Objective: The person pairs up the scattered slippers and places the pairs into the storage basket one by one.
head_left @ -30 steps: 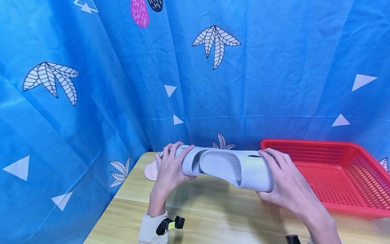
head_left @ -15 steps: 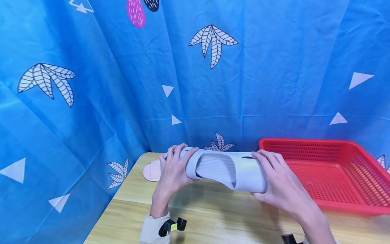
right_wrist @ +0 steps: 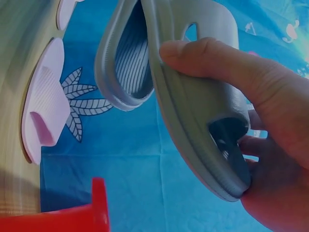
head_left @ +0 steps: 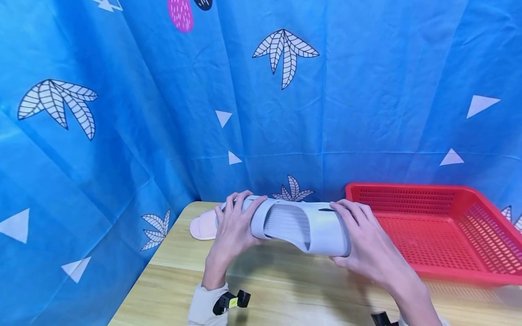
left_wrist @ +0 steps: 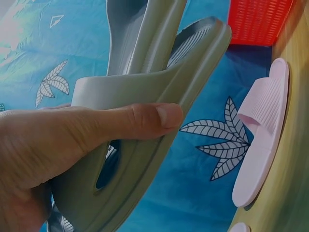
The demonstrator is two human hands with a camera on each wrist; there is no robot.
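Two pale grey slippers are held up above the table, joined end to end. My left hand [head_left: 233, 231] grips the left slipper [head_left: 261, 222], and my right hand [head_left: 364, 242] grips the right slipper [head_left: 328, 231] by its strap end. From the left wrist camera, the left-hand slipper [left_wrist: 125, 92] has the back part of the other slipper [left_wrist: 157, 38] tucked in at its strap opening. The right thumb presses the side of its slipper [right_wrist: 178, 106] in the right wrist view. My left fingers are partly hidden behind the slipper in the left wrist view.
A red perforated basket [head_left: 428, 269] stands on the right of the wooden table [head_left: 285, 290]. Pink slippers lie at the table's far left: one pink slipper [left_wrist: 260, 130] shows whole, with part of another pink slipper [left_wrist: 240, 227]. A blue patterned curtain [head_left: 359, 99] hangs behind.
My right hand has moved left, pushing the two grey slippers closer together; the gap at the left strap has closed. Left hand has shifted slightly right. The basket and pink slippers stay put.
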